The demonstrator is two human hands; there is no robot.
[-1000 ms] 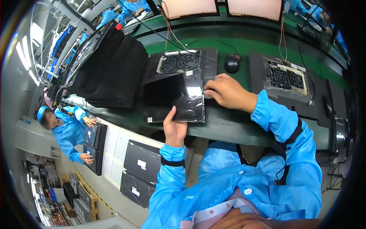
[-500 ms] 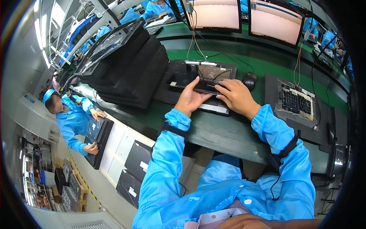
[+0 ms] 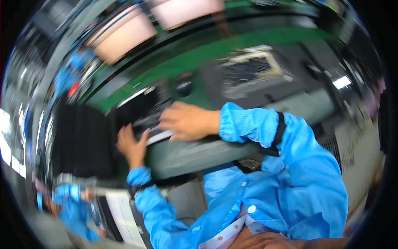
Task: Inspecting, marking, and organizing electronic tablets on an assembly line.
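A black flat panel assembly (image 3: 139, 108) with a pale front edge lies on the bench to the left, blurred by motion. At its near left edge is my left hand (image 3: 133, 146), thumb and fingers apart. My right hand (image 3: 188, 121) reaches over the assembly's right side, its fingers stretched out and slightly bent. Smearing hides whether either hand touches the panel. Behind the right hand sits a black computer mouse (image 3: 184, 84).
A tall black stack (image 3: 82, 139) stands at the left. On a dark mat (image 3: 211, 85) to the right is a taped electronic unit (image 3: 253, 69). Two monitors, one of them pale-screened (image 3: 122, 35), stand at the back. A co-worker in blue (image 3: 76, 207) is at lower left.
My view has swung to the right, so the bench and stack sit further left. The dark panel that both hands held up is no longer visibly raised; the hands have spread apart.
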